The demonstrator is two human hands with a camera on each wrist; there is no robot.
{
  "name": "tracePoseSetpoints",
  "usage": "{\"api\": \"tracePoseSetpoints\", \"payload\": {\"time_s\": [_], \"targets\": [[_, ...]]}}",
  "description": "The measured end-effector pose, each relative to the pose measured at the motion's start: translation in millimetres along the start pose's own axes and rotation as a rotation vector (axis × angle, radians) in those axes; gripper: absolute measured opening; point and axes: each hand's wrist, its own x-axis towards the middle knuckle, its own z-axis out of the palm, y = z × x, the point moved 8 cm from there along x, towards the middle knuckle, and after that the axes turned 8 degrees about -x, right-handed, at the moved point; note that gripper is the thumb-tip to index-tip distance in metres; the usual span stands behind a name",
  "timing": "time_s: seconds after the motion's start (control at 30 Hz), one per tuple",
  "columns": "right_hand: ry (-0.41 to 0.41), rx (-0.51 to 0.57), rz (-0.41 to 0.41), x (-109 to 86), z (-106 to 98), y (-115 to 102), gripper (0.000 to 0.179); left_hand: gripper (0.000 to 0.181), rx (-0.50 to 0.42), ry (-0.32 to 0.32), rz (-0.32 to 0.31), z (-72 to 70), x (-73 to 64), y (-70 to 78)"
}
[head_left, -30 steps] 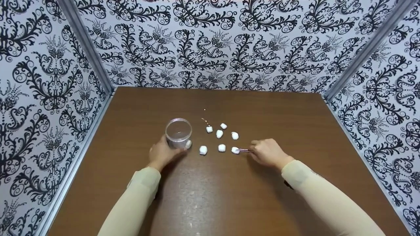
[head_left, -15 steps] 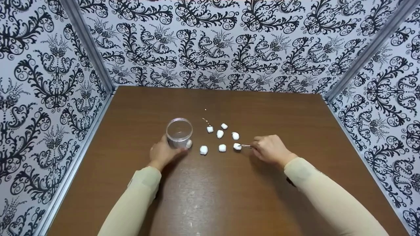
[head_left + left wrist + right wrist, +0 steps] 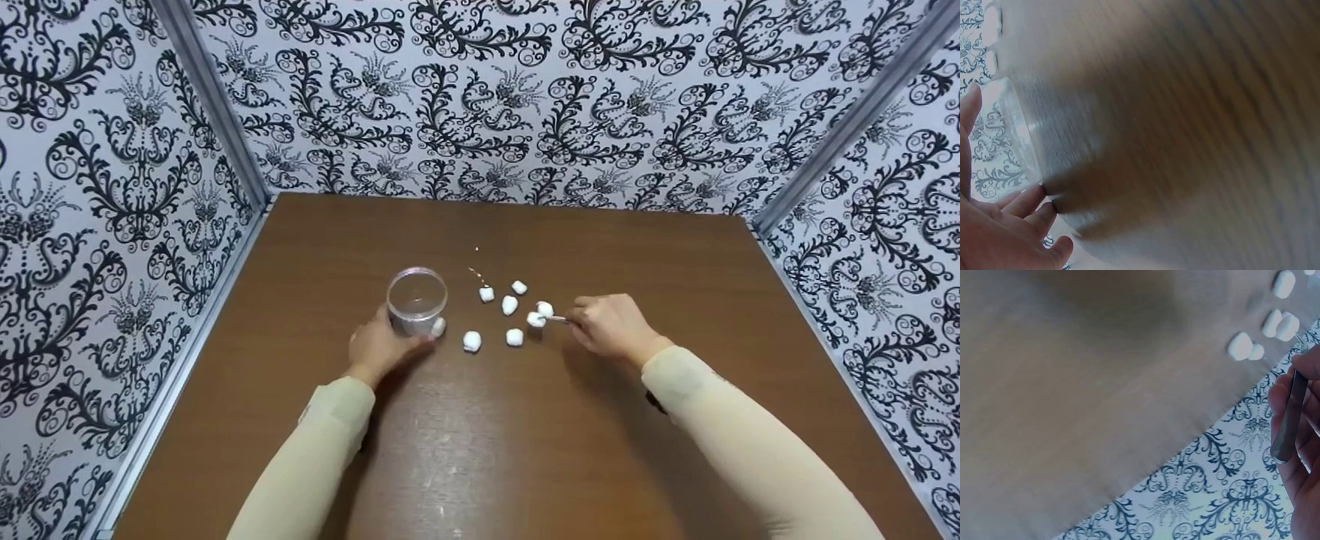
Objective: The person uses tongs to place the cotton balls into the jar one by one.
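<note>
My left hand (image 3: 380,346) holds a clear plastic cup (image 3: 417,294) upright on the table, thumb on its right side and fingers round the left. In the left wrist view, fingertips (image 3: 1036,194) touch the cup's wall (image 3: 1019,138). A white lump (image 3: 439,327) shows at the cup's lower right, by the thumb. My right hand (image 3: 611,326) pinches metal tweezers (image 3: 1292,419), their tips pointing left. Between those tips is a white cotton ball (image 3: 535,320), overlapping another cotton ball (image 3: 545,308) just behind it.
Several more cotton balls lie between the hands, among them a near one (image 3: 472,341), one beside it (image 3: 514,337) and a far one (image 3: 519,286). Small bright specks (image 3: 478,274) mark the brown table (image 3: 480,435). Patterned walls (image 3: 487,97) stand round the table.
The right hand has moved the tweezers and their cotton ball away from the person, up to the ball behind. The left hand keeps its hold on the cup; the view has shifted slightly.
</note>
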Motion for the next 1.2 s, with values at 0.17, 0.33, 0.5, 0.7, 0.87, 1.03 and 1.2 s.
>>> {"api": "tracePoseSetpoints", "payload": {"time_s": [0.17, 0.33, 0.5, 0.7, 0.87, 1.03, 1.2], "targets": [[0.076, 0.007, -0.014, 26.8, -14, -4, 0.006, 0.106, -0.002, -0.016, -0.014, 2.5, 0.7, -1.1], [0.141, 0.009, -0.027, 60.5, -29, -12, 0.006, 0.106, -0.003, -0.021, -0.001, 3.0, 0.4, -0.3], [0.170, 0.022, -0.029, 95.4, -42, -25, 0.005, 0.106, 0.000, -0.004, -0.003, 2.0, 0.7, -0.7], [0.176, 0.025, -0.046, 126.8, -44, -48, 0.013, 0.106, 0.004, 0.005, -0.009, 4.3, 3.1, -2.4], [0.155, 0.022, -0.073, 137.5, -34, -67, 0.009, 0.104, 0.007, 0.006, -0.010, 5.9, 4.0, -1.2], [0.150, 0.045, -0.090, 139.3, -26, -79, 0.006, 0.104, 0.011, 0.005, -0.028, 4.2, 2.8, 0.0], [0.129, 0.020, -0.099, 139.4, -20, -85, 0.005, 0.105, 0.009, 0.002, -0.021, 1.2, 0.7, 0.4]]}}
